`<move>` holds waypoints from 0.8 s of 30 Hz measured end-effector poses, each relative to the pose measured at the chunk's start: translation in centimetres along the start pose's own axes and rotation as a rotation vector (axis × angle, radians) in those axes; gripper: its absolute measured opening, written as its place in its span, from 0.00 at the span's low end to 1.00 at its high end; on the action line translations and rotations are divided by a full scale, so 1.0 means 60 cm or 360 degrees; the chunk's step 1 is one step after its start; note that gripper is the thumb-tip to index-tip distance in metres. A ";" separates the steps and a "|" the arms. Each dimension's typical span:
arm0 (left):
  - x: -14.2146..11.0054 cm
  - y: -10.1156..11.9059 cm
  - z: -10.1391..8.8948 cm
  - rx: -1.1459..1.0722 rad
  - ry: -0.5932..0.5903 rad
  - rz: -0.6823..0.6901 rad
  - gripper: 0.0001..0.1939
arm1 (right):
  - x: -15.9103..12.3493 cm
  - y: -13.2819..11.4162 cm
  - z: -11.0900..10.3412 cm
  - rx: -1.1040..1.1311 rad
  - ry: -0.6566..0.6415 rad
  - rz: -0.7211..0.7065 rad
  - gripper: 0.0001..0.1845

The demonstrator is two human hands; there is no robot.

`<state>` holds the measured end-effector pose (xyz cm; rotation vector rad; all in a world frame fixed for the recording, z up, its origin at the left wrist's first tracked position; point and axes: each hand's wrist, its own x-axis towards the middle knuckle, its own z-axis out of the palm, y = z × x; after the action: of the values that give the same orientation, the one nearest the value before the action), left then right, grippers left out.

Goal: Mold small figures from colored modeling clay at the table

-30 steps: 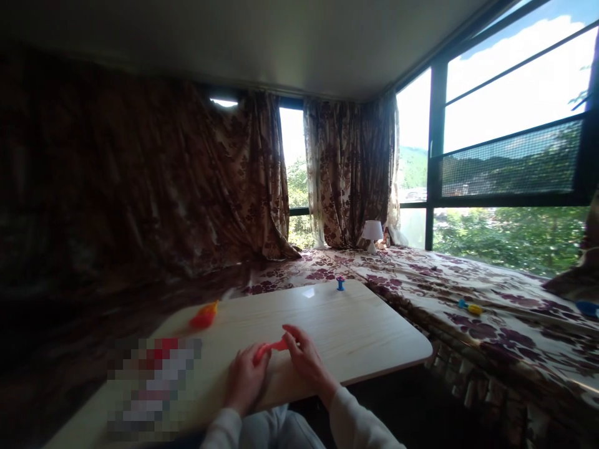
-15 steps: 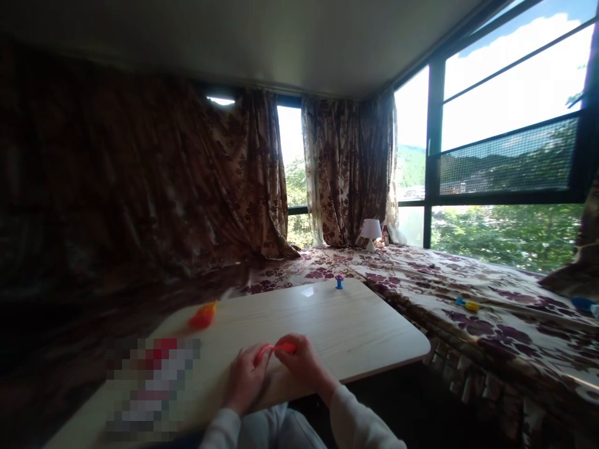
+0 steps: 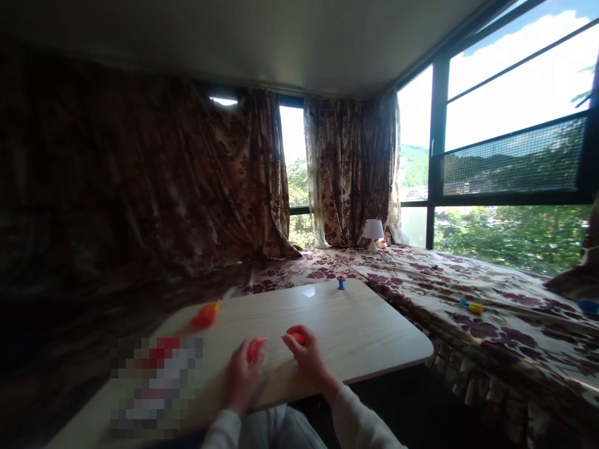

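Observation:
My left hand (image 3: pixel 243 374) is closed around a lump of red modelling clay (image 3: pixel 254 350) above the near part of the pale wooden table (image 3: pixel 369 330). To its right, my right hand (image 3: pixel 312 360) has its fingers curled round a second red lump (image 3: pixel 297 338). A gap lies between the two pieces, and nothing joins them. Fingers hide part of each lump.
A red and yellow object (image 3: pixel 204 315) lies at the table's left side, with a pixelated patch (image 3: pixel 159 380) nearer me. At the far edge stands a small blue toy (image 3: pixel 341 284). Beyond are a flowered bed cover (image 3: pixel 421 274), a white lamp (image 3: pixel 373 229) and a yellow-blue item (image 3: pixel 476 308).
The red clay was a stretched strip between my hands, then bunched with the hands close together. Now it is in two pieces and my hands have drawn apart.

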<state>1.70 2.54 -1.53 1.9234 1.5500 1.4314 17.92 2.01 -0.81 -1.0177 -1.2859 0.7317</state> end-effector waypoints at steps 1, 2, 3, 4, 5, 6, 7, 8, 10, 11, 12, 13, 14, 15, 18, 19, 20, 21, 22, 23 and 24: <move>-0.002 0.000 0.001 0.0040 0.0000 0.0001 0.17 | -0.002 -0.003 0.000 -0.0050 -0.0021 -0.0022 0.16; -0.003 -0.001 0.001 0.0081 0.0002 0.0006 0.16 | -0.003 -0.007 -0.001 -0.0085 -0.0036 -0.0033 0.17; -0.004 -0.002 0.000 0.0118 0.0002 0.0019 0.15 | -0.005 -0.012 -0.002 -0.0105 -0.0044 -0.0039 0.18; -0.005 -0.002 0.000 0.0143 -0.0003 0.0039 0.15 | -0.007 -0.017 -0.003 -0.0115 -0.0053 -0.0043 0.19; -0.005 -0.002 0.000 0.0152 -0.0013 0.0067 0.15 | -0.009 -0.021 -0.003 -0.0116 -0.0059 -0.0056 0.20; -0.005 -0.001 0.000 0.0141 -0.0025 0.0099 0.15 | -0.010 -0.023 -0.004 -0.0109 -0.0060 -0.0082 0.20; -0.006 0.001 -0.001 0.0119 -0.0030 0.0128 0.15 | -0.010 -0.025 -0.005 -0.0096 -0.0057 -0.0110 0.19; -0.006 0.004 -0.001 0.0099 -0.0032 0.0148 0.15 | -0.011 -0.025 -0.005 -0.0082 -0.0053 -0.0132 0.18; -0.007 0.012 -0.002 0.0106 -0.0026 0.0136 0.14 | -0.010 -0.022 -0.005 -0.0062 -0.0052 -0.0155 0.15; -0.008 0.016 -0.003 0.0138 -0.0029 0.0112 0.13 | -0.009 -0.020 -0.005 -0.0059 -0.0058 -0.0156 0.15; -0.009 0.021 -0.004 0.0179 -0.0040 0.0086 0.13 | -0.008 -0.018 -0.005 -0.0061 -0.0070 -0.0155 0.14; -0.010 0.024 -0.006 0.0224 -0.0054 0.0066 0.13 | -0.007 -0.016 -0.004 -0.0068 -0.0084 -0.0156 0.13; -0.011 0.026 -0.007 0.0266 -0.0067 0.0058 0.13 | -0.007 -0.015 -0.004 -0.0079 -0.0093 -0.0155 0.11; -0.013 0.028 -0.008 0.0306 -0.0075 0.0061 0.14 | -0.006 -0.015 -0.004 -0.0091 -0.0095 -0.0145 0.11; -0.016 0.026 -0.008 0.0407 -0.0078 0.0114 0.15 | -0.007 -0.017 -0.004 -0.0154 -0.0058 -0.0083 0.13; -0.017 0.025 -0.007 0.0433 -0.0077 0.0131 0.15 | -0.007 -0.017 -0.004 -0.0179 -0.0050 -0.0067 0.15; -0.018 0.024 -0.006 0.0463 -0.0076 0.0141 0.14 | -0.008 -0.018 -0.005 -0.0198 -0.0050 -0.0058 0.16; -0.017 0.024 -0.006 0.0496 -0.0074 0.0141 0.14 | -0.008 -0.017 -0.005 -0.0206 -0.0057 -0.0053 0.16; -0.015 0.025 -0.006 0.0538 -0.0075 0.0134 0.14 | -0.008 -0.017 -0.006 -0.0196 -0.0056 -0.0048 0.16; -0.012 0.027 -0.007 0.0594 -0.0081 0.0127 0.14 | -0.007 -0.016 -0.006 -0.0166 -0.0050 -0.0037 0.16; -0.006 0.028 -0.009 0.0668 -0.0096 0.0131 0.13 | -0.006 -0.014 -0.006 -0.0114 -0.0036 -0.0019 0.15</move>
<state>2.28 1.38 -0.26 2.2606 1.8785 1.1292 18.13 1.29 -0.18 -1.0611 -1.3446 0.6942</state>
